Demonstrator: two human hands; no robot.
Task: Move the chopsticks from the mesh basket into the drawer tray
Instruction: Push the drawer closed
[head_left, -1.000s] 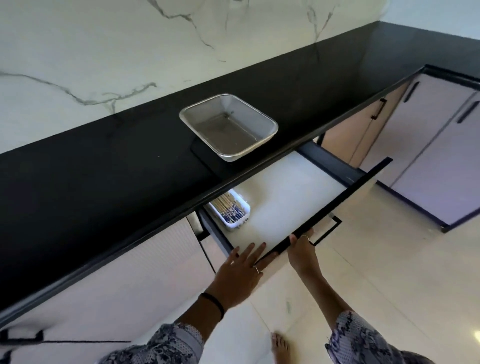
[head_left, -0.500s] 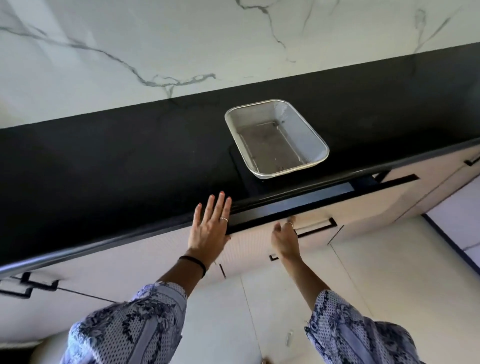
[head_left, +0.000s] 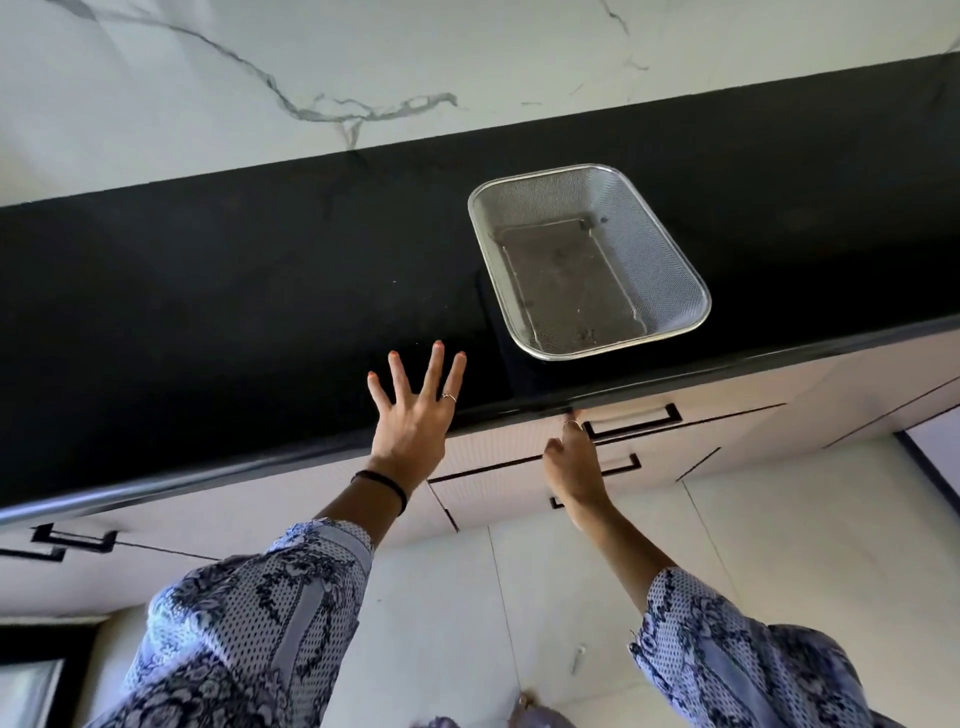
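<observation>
The steel mesh basket (head_left: 670, 260) stands on the black counter (head_left: 208, 291) near its front edge, with nothing in it. The drawer (head_left: 519, 447) below it is pushed in, so the white tray and the chopsticks are hidden. My left hand (head_left: 415, 410) is raised over the counter's front edge, left of the basket, with fingers spread and holding nothing. My right hand (head_left: 574, 462) presses with straight fingers on the drawer front, just left of its black handle (head_left: 631, 421).
A white marble wall (head_left: 363, 62) rises behind the counter. More pale cabinet fronts with black handles (head_left: 72, 540) run left and right under the counter. A light tiled floor (head_left: 779, 545) lies below.
The open drawer with the tray of chopsticks has been pushed shut by both hands. My left hand has since lifted off the drawer front to above the counter edge.
</observation>
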